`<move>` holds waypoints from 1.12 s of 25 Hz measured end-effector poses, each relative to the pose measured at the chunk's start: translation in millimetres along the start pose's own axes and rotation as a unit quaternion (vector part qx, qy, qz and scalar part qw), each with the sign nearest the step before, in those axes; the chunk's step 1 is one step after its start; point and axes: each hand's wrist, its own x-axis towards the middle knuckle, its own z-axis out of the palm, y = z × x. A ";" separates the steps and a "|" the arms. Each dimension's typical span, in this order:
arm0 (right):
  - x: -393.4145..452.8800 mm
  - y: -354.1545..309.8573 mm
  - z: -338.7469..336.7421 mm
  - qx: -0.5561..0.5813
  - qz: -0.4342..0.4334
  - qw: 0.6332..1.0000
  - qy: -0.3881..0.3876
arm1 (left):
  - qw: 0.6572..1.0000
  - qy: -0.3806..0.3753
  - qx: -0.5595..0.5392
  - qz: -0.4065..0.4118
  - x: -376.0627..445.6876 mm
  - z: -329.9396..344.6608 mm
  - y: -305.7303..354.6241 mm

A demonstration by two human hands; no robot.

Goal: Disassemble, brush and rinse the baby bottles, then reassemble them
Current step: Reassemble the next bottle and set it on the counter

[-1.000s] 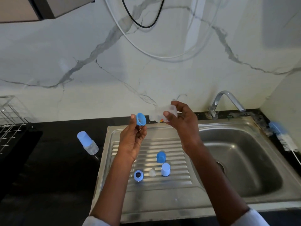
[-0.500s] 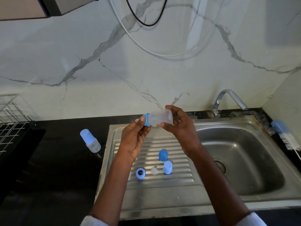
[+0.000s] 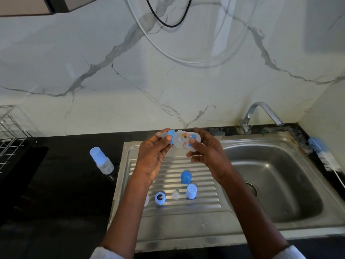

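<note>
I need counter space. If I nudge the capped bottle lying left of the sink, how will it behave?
The capped bottle lies on its side and is round, so it would probably roll. It looks empty, clear plastic: likely light.

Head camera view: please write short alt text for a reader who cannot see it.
Two hands hold a clear baby bottle sideways above a steel sink's drainboard: left hand at its blue collar, right hand on the body.

Marble wall (image 3: pixel 74 58) with hanging black cable (image 3: pixel 169 25) and white cable (image 3: pixel 173 58) | wire rack (image 3: pixel 9 135) far left on black counter (image 3: pixel 56 202) | cabinet (image 3: pixel 33 5) corner top left
</note>
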 end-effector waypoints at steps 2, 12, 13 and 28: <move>1.3 1.1 2.6 -0.033 0.045 0.998 0.026 | 1.000 -0.020 0.004 0.004 1.4 -2.8 -0.3; 6.7 12.7 3.2 -0.009 0.045 0.999 -0.011 | 1.000 0.003 0.014 0.000 6.1 -13.3 -7.1; 5.9 11.5 5.5 -0.015 0.061 0.998 0.005 | 1.000 -0.002 0.008 0.000 6.2 -14.4 -7.3; 0.7 19.4 11.7 -0.068 -0.028 0.997 0.005 | 0.999 0.003 0.037 -0.009 8.4 -22.3 -3.9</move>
